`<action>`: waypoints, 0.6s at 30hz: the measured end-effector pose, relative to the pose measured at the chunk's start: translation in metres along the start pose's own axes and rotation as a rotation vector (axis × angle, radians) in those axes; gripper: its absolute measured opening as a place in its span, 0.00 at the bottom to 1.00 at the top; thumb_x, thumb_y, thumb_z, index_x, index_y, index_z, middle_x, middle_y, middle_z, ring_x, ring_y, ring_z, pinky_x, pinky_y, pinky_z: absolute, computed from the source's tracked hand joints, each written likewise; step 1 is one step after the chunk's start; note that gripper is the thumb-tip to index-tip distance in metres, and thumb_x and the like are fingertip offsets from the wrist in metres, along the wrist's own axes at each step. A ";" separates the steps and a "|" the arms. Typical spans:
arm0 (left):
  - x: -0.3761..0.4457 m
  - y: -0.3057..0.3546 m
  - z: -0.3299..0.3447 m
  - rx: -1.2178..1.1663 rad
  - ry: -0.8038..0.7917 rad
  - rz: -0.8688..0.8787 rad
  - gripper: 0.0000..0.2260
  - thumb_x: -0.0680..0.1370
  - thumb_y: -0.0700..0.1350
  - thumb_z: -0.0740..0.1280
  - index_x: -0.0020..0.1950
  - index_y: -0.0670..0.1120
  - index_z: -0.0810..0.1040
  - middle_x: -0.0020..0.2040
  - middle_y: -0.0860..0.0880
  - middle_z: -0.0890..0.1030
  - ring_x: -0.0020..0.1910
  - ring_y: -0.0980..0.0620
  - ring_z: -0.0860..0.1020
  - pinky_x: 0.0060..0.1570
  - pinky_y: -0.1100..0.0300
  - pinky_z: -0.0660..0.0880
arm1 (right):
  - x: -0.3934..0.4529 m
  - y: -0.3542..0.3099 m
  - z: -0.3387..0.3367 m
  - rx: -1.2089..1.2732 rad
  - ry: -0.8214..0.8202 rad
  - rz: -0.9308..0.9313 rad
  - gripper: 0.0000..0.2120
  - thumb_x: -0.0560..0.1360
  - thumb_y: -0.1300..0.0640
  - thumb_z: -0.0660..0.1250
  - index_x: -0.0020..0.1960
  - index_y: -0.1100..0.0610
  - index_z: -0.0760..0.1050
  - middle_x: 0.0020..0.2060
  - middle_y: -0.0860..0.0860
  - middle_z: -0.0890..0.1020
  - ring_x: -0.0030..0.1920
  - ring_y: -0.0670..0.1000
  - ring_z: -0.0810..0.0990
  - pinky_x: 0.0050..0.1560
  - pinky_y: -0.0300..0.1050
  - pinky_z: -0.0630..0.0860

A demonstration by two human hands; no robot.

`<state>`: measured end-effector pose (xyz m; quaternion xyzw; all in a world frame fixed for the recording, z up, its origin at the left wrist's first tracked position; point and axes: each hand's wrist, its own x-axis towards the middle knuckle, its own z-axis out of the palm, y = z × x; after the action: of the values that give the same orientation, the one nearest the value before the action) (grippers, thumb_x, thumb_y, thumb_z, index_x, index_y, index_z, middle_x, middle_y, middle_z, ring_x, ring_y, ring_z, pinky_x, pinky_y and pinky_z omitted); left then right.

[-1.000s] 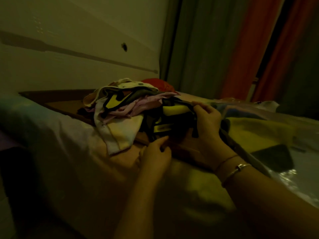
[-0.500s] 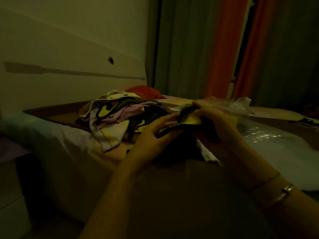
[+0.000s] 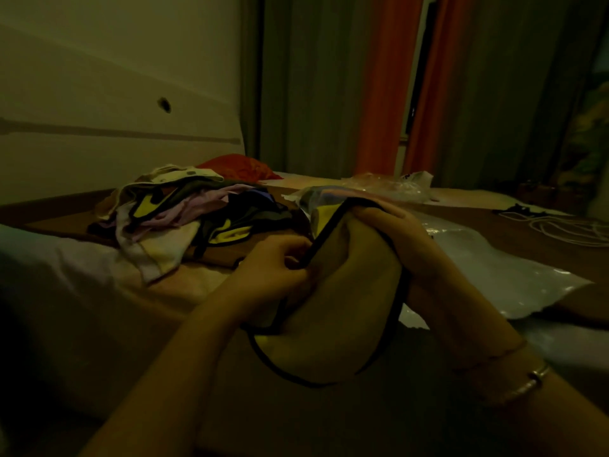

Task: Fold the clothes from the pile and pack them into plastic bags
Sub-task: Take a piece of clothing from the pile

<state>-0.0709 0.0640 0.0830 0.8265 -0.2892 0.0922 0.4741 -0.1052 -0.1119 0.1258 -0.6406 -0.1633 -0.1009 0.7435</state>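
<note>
A small yellow garment with black edging (image 3: pixel 333 311) hangs in the air between my hands, above the bed. My left hand (image 3: pixel 280 268) pinches its black trim on the left side. My right hand (image 3: pixel 398 235) grips its upper right edge, fingers curled over the trim. Behind them the clothes pile (image 3: pixel 184 209) lies on the bed, a heap of white, pink, yellow and dark pieces. Clear plastic bags (image 3: pixel 494 268) lie flat on the bed to the right of my hands. Another crumpled bag (image 3: pixel 395 184) sits farther back.
A red cushion (image 3: pixel 237 166) lies behind the pile by the headboard (image 3: pixel 115 127). White cords (image 3: pixel 560 225) lie at the far right of the bed. Grey and orange curtains (image 3: pixel 389 94) hang behind. The room is dim.
I have taken the yellow garment off the pile and lifted it toward me. It now hangs spread between both hands, and the view has swung right.
</note>
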 end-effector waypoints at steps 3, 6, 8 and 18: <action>0.005 -0.016 0.005 0.203 -0.018 -0.009 0.10 0.75 0.40 0.68 0.54 0.50 0.82 0.50 0.53 0.83 0.46 0.58 0.80 0.49 0.52 0.79 | -0.008 0.002 -0.008 0.002 0.021 0.017 0.06 0.77 0.60 0.63 0.49 0.55 0.79 0.37 0.51 0.84 0.36 0.49 0.83 0.37 0.41 0.81; 0.010 -0.016 0.001 0.200 0.102 -0.057 0.09 0.76 0.36 0.65 0.51 0.45 0.82 0.48 0.48 0.82 0.47 0.52 0.79 0.50 0.46 0.77 | -0.012 0.005 -0.017 -0.030 0.086 0.017 0.06 0.77 0.61 0.64 0.49 0.55 0.79 0.37 0.50 0.85 0.36 0.48 0.84 0.35 0.40 0.81; 0.013 -0.008 -0.002 0.129 0.190 -0.056 0.08 0.78 0.36 0.63 0.49 0.45 0.80 0.46 0.49 0.81 0.43 0.56 0.79 0.46 0.57 0.79 | -0.012 0.004 -0.026 -0.035 0.146 0.030 0.05 0.77 0.59 0.65 0.50 0.54 0.80 0.39 0.51 0.85 0.37 0.49 0.84 0.34 0.41 0.81; 0.002 0.009 -0.018 0.200 0.073 -0.178 0.05 0.72 0.49 0.73 0.40 0.48 0.82 0.39 0.47 0.82 0.40 0.51 0.80 0.44 0.54 0.77 | -0.012 0.003 -0.052 -0.129 0.290 0.017 0.12 0.77 0.65 0.61 0.50 0.53 0.80 0.52 0.55 0.81 0.49 0.56 0.79 0.42 0.44 0.78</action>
<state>-0.0721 0.0745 0.1004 0.8881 -0.1869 0.1080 0.4059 -0.1097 -0.1633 0.1121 -0.6670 -0.0418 -0.1962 0.7176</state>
